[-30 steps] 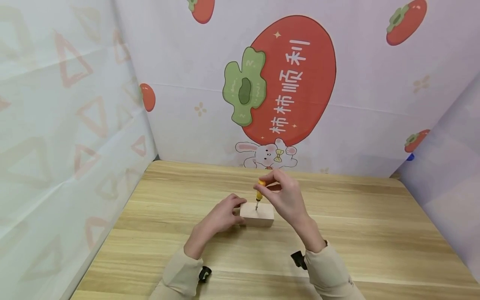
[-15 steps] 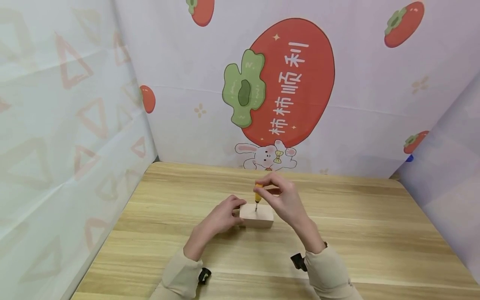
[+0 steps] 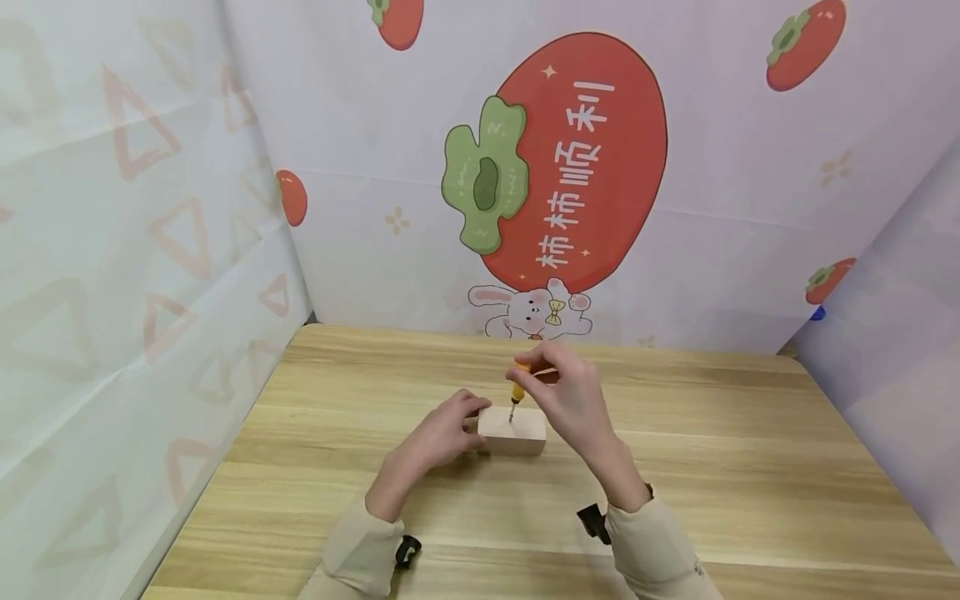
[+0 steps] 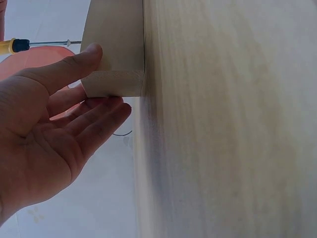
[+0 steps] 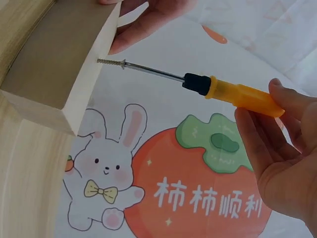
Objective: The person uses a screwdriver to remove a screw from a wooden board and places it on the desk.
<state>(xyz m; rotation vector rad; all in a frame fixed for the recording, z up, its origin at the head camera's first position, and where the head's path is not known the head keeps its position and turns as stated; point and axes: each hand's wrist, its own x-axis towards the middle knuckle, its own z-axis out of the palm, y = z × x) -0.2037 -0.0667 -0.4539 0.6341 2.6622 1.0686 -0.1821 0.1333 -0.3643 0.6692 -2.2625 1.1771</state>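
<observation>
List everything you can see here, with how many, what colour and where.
Screwdriver: one, yellow and black, in the right hand
Screw: one, metallic, between screwdriver tip and block
Wooden block: one, pale, on the table
Table: one, light wood grain, under the block
Back sheet: one, pale with red fruit and a white rabbit, behind the table
Left sheet: one, white with faint triangles
Small object, unclear: one, blue, far right
Sleeves: two, beige, lower edge
Hands: two; left on block, right on screwdriver
</observation>
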